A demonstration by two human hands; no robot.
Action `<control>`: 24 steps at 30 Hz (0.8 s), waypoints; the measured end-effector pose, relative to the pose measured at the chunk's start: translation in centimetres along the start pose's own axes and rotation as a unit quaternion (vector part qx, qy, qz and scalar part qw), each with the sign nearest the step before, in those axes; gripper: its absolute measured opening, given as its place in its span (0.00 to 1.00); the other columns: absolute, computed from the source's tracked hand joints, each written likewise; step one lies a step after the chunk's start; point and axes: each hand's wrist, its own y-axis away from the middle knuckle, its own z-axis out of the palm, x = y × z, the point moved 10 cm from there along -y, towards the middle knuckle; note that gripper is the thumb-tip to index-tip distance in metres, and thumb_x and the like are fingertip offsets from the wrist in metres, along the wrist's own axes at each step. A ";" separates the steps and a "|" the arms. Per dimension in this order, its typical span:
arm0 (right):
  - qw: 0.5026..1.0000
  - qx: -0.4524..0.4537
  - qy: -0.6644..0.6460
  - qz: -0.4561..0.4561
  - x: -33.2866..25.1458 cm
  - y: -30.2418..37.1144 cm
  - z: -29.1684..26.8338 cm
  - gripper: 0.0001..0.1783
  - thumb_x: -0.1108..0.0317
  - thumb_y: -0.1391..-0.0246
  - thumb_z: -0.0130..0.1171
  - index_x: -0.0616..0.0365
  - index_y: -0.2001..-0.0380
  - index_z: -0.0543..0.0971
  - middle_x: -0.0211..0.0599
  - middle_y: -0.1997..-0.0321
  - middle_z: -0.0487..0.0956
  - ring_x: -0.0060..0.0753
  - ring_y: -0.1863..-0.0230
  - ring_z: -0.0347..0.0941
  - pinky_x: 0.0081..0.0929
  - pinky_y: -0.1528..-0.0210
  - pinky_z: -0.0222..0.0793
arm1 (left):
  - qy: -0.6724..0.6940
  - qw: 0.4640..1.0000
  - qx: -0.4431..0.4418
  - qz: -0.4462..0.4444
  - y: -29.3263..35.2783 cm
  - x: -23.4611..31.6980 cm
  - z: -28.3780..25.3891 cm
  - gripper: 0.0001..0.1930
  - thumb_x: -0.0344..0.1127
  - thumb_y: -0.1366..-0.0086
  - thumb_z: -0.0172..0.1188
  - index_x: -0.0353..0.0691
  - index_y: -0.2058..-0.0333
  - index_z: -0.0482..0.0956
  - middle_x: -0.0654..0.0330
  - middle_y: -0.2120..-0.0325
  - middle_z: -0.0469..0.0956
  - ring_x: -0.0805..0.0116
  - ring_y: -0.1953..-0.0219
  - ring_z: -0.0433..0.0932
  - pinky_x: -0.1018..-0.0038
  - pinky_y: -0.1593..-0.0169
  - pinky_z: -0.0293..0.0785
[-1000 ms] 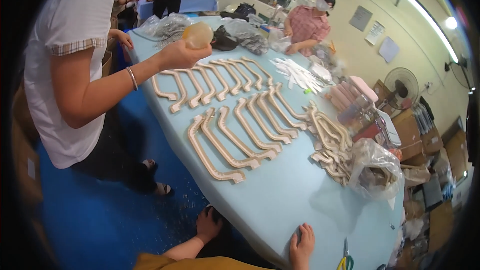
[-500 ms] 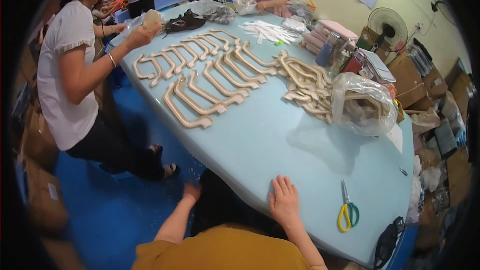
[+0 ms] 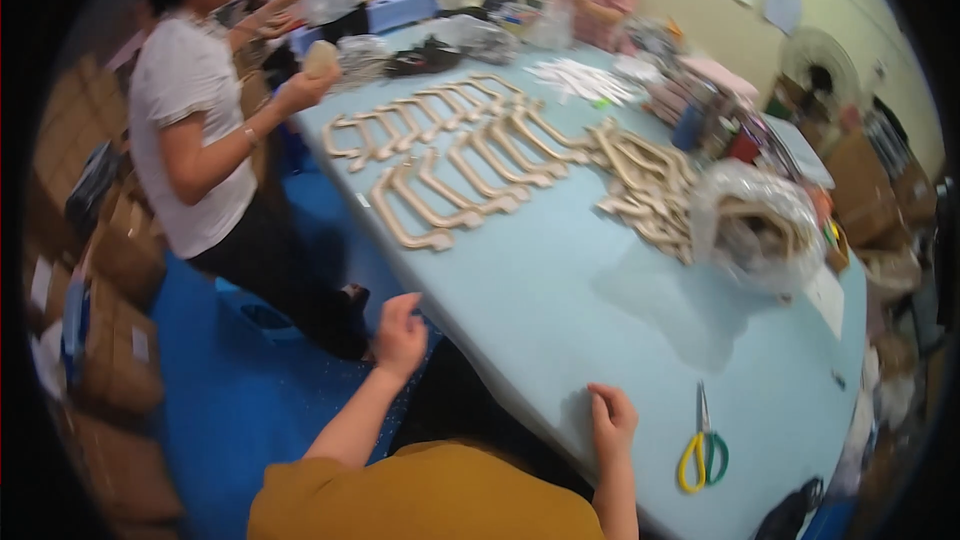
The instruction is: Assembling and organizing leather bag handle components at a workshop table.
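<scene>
My left hand (image 3: 400, 336) hangs off the table's near left edge, fingers loosely bent and holding nothing. Just over the near part of the table is my right hand (image 3: 613, 422), turned partly on its side, its fingers loosely curled with nothing visible in them. To its right lie scissors (image 3: 704, 448) with one yellow and one green handle. Farther off, beige U-shaped strips (image 3: 432, 193) with pale end tabs lie in two rows. More of these strips form a heap (image 3: 645, 185) beside a clear plastic bag (image 3: 760, 225) that has some inside.
A light blue cloth covers the table (image 3: 520, 330). A person in a white top (image 3: 190, 130) stands at the left, holding a pale object (image 3: 321, 60). Another person (image 3: 597, 0) handles clear plastic at the far end. White strips (image 3: 580, 80), flasks and a fan (image 3: 818, 70) are beyond.
My left hand has risen and come forward; my right hand has lifted off its flat rest and curled. The view has swung left. The person at left has raised clear plastic in one hand.
</scene>
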 end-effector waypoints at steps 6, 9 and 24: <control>0.999 -0.011 -0.042 0.030 0.9 0.2 0.3 0.07 0.74 0.46 0.55 0.62 0.65 0.80 0.37 0.66 0.81 0.28 0.63 0.76 0.24 0.57 0.69 | 0.139 0.987 -0.055 0.065 -1.4 8.7 3.5 0.19 0.24 0.46 0.57 0.39 0.53 0.74 0.51 0.56 0.72 0.50 0.55 0.75 0.63 0.52 0.74; 0.997 -0.014 -0.069 0.044 1.3 0.1 0.7 0.07 0.75 0.46 0.56 0.63 0.65 0.80 0.37 0.66 0.81 0.28 0.62 0.76 0.25 0.56 0.69 | 0.196 0.973 -0.124 0.004 1.7 8.5 5.5 0.18 0.24 0.46 0.57 0.40 0.54 0.75 0.51 0.56 0.73 0.51 0.55 0.75 0.65 0.53 0.74; 0.978 0.209 -0.010 0.013 -1.0 11.0 -11.3 0.09 0.78 0.44 0.50 0.64 0.61 0.77 0.39 0.65 0.78 0.29 0.67 0.72 0.25 0.62 0.70 | 0.341 0.831 -0.242 0.366 10.4 30.6 6.8 0.27 0.21 0.55 0.60 0.42 0.52 0.74 0.50 0.51 0.70 0.50 0.49 0.71 0.55 0.46 0.67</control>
